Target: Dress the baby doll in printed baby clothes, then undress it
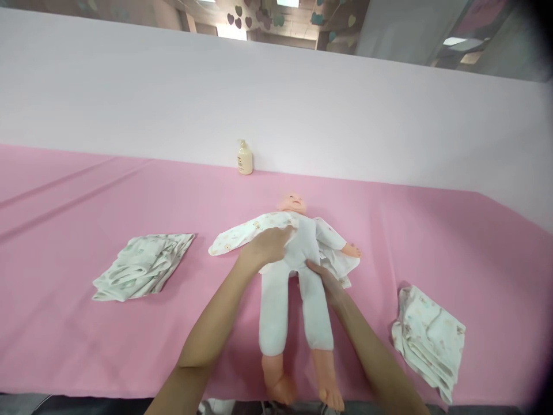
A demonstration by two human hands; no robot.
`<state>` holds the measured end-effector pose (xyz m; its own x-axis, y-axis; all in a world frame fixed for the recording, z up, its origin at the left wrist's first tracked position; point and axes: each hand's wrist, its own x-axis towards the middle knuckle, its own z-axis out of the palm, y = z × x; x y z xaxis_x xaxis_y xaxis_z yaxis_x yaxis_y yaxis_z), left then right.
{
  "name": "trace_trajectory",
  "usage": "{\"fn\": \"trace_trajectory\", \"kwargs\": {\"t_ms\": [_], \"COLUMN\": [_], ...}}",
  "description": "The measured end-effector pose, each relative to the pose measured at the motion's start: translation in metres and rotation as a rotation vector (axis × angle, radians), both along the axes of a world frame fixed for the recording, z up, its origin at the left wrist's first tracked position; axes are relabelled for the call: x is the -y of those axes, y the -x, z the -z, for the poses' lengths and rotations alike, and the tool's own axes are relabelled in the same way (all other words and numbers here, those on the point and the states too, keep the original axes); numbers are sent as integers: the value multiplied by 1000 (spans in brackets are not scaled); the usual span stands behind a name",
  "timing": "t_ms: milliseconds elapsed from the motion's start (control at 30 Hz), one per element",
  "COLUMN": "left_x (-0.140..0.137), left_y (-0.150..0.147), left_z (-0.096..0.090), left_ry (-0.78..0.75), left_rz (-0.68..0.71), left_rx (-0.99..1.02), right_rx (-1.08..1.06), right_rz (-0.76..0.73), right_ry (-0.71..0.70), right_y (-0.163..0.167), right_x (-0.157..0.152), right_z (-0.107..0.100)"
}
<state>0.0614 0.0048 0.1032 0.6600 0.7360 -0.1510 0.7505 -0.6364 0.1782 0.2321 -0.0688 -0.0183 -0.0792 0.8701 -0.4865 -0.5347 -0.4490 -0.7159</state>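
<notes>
A baby doll with a white cloth body lies on its back, its head toward the wall and its feet at the near edge. A white printed baby shirt is partly on it, with one sleeve stretched out to the left. The doll's other arm comes out of the right sleeve, and loose shirt cloth lies below it. My left hand is closed at the shirt's front edge over the chest. My right hand holds the doll at the hip, thumb on top and the other fingers mostly hidden.
Folded printed baby clothes lie to the left, and another folded printed garment lies near the right front. A cream pump bottle stands against the white wall. Pink cloth covers the table.
</notes>
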Motion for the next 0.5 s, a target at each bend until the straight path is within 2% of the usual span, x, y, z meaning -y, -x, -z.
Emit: {"fn": "trace_trajectory", "kwargs": {"t_ms": [100, 167, 233, 367, 433, 500], "left_x": [13, 20, 20, 3, -10, -22], "left_y": [-13, -25, -37, -55, -61, -64], "left_z": [2, 7, 16, 37, 49, 60], "left_ry": [81, 27, -60, -220, -311, -343], "left_rz": [209, 271, 259, 131, 144, 216], "left_rx": [136, 173, 176, 246, 334, 352], "right_rx": [16, 55, 107, 227, 327, 472], "right_rz": [-15, 2, 9, -17, -23, -36], "right_ry": [-17, -30, -69, -173, -230, -308], "right_y": [1, 3, 5, 10, 9, 5], "right_x": [0, 0, 2, 5, 6, 4], "right_z": [0, -1, -4, -10, -9, -4]}}
